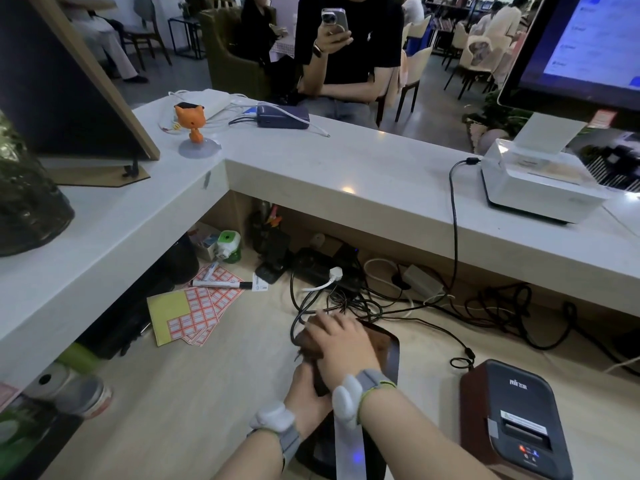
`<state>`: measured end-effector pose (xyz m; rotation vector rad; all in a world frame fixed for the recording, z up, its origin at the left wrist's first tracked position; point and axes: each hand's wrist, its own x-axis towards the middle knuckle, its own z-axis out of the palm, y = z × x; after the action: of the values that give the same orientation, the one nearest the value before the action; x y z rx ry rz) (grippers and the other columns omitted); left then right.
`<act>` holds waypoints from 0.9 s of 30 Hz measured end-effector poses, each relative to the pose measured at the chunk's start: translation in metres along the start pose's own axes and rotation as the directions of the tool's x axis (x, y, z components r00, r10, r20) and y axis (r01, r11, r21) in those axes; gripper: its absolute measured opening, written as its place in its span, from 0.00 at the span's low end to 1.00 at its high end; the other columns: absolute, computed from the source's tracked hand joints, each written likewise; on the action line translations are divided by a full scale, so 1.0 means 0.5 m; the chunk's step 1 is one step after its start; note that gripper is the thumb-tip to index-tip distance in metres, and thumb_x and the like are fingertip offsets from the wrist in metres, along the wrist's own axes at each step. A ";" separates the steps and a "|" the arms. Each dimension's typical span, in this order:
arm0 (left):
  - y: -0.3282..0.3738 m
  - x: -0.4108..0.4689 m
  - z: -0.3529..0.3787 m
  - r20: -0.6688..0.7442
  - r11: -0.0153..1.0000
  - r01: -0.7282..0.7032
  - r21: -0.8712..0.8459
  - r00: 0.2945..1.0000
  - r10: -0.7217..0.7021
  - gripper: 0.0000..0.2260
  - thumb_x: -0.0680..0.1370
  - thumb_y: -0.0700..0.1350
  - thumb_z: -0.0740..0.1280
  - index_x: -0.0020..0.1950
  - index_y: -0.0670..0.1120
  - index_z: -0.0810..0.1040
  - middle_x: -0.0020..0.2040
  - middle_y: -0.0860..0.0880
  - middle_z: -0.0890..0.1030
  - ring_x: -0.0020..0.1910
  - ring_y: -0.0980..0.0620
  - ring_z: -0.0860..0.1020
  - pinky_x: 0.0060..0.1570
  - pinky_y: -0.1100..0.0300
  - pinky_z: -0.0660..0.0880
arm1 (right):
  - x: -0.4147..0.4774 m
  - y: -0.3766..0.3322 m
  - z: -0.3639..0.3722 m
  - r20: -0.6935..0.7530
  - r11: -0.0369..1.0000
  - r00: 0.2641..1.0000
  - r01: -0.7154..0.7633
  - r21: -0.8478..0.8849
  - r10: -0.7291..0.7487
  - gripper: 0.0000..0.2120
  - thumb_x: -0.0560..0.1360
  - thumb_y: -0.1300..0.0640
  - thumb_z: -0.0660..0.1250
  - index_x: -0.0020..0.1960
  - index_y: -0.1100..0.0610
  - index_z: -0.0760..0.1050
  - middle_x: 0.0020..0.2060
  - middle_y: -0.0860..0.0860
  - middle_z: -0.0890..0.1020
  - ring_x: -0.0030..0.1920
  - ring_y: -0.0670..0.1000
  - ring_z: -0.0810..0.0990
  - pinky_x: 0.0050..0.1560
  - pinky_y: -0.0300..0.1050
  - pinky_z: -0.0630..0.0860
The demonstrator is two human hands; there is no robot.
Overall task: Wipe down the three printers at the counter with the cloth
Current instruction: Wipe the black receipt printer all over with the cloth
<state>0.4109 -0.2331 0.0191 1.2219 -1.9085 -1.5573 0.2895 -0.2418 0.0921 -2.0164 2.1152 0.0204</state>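
The brown cloth (307, 342) lies on the black printer (391, 355) at lower centre, pressed under the right hand (341, 344), whose grip is wide, fingers spread flat. The left hand (304, 393) rests against that printer's near side; its fingers are hidden, so I cannot tell its grip. A second printer (512, 420) stands on the counter (225, 393) at lower right.

Brown cloth (306, 342) atop black printer (388, 355); second black printer (516, 420) beside; white printer (533, 183) apart.
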 end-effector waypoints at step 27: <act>-0.017 0.027 0.015 -0.020 0.986 0.091 -0.141 0.995 -0.095 0.42 0.63 0.58 0.75 0.73 0.59 0.58 0.68 0.54 0.71 0.67 0.57 0.70 0.67 0.53 0.69 | -0.060 0.079 0.011 -0.093 0.910 0.920 -0.356 0.211 0.381 0.35 0.75 0.56 0.60 0.77 0.43 0.47 0.78 0.47 0.49 0.77 0.54 0.49 0.75 0.51 0.50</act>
<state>0.4011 -0.2394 0.0059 1.2801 -1.7160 -1.6834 0.2521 -0.2089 0.0862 -1.5254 2.4476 -0.2523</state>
